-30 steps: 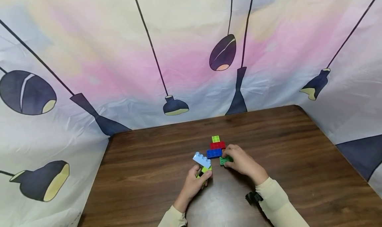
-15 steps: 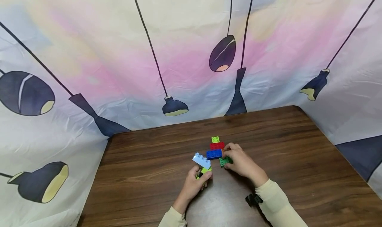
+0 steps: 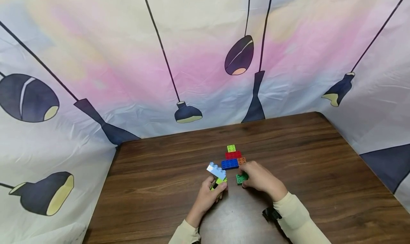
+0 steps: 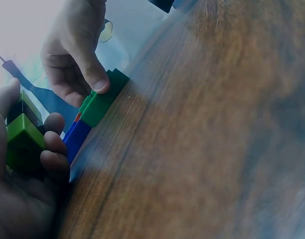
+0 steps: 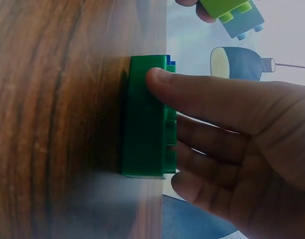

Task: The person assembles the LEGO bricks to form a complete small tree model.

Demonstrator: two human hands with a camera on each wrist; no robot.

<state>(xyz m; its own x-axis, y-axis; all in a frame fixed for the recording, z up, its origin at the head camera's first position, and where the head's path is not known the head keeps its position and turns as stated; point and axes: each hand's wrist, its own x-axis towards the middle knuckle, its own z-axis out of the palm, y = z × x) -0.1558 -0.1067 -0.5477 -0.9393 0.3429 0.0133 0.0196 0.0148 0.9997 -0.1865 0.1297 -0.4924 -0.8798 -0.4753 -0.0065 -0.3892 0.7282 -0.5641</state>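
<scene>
My left hand [image 3: 208,196] grips a small stack of toy building bricks above the table. A light blue brick [image 3: 216,171] with studs sits at the top of that stack, crosswise over a lime green brick [image 4: 25,142]; a dark piece shows behind the lime one in the left wrist view. To the right, my right hand [image 3: 261,179] pinches a green studded brick [image 5: 145,119] low at the tabletop, thumb on its near side. The other fingers are partly hidden behind the brick in the right wrist view.
Beyond the green brick lie a blue brick [image 3: 230,164], an orange brick [image 3: 241,161] beside it, a red brick [image 3: 233,155] and a small lime brick [image 3: 231,148]. They stand in rows on the brown wooden table [image 3: 160,172]. A printed cloth [image 3: 205,58] hangs behind.
My right hand has drawn the green brick slightly toward me, away from the blue and orange bricks, so the orange one shows more fully. My left hand keeps its stack nearly still.
</scene>
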